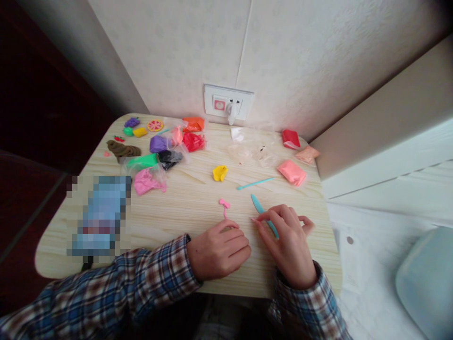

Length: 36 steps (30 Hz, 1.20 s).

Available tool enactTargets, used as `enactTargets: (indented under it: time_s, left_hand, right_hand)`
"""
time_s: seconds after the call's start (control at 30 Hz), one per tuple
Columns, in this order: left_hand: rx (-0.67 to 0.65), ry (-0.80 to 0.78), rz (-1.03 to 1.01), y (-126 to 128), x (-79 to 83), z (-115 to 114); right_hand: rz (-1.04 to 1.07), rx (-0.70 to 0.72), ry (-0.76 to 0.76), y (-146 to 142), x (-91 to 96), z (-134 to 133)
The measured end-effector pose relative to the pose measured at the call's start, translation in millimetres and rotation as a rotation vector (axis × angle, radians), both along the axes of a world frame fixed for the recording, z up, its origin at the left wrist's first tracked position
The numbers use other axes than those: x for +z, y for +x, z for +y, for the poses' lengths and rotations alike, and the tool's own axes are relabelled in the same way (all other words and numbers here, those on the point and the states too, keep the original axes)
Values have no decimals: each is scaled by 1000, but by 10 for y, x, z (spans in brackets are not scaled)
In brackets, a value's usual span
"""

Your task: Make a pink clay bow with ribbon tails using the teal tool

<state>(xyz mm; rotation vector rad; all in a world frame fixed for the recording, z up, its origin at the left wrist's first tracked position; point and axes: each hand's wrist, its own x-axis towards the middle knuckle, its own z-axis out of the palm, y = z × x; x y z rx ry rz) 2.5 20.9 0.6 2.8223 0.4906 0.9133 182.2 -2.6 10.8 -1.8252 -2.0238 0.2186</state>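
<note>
My right hand (288,245) pinches a tiny bit of pink clay (253,220) between thumb and forefinger, above the tabletop. Partly under that hand lies a blue plastic clay knife (259,204). My left hand (221,250) rests palm down with its fingers curled in; whatever they may hold is hidden. Against its forefinger ends a thin pink clay strand (225,213), topped by a small pink clay bow (224,203). Farther back are a lump of yellow clay (220,173) and a thin blue modelling stick (255,183).
Bagged clay, such as a green pack (143,162) and a pink pack (148,181), crowds the back left beside brown clay (123,149). A blurred phone (104,212) lies left. Salmon clay (292,172) and clear wrappers (255,148) sit at the back right, below a wall socket (228,102).
</note>
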Motion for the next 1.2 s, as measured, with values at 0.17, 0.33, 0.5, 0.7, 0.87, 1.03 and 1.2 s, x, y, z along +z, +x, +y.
enactTargets:
  time_s: [0.17, 0.33, 0.5, 0.7, 0.87, 1.03, 1.2]
  left_hand:
    - [33, -19, -8, 1, 33, 5]
    - [94, -9, 2, -22, 11, 39]
    - [143, 12, 33, -50, -1, 89]
    - [110, 67, 51, -36, -7, 61]
    - [106, 124, 30, -52, -25, 51]
    - [72, 173, 76, -83, -22, 54]
    - [52, 183, 135, -101, -30, 34]
  right_hand:
    - [-13, -158, 59, -154, -21, 26]
    - [47, -180, -5, -251, -54, 49]
    - [64, -302, 3, -83, -75, -33]
    - [50, -300, -70, 1, -149, -123]
    - [65, -307, -101, 22, -158, -105]
    - [75, -279, -99, 46, -134, -118]
    - [54, -231, -66, 17, -96, -154]
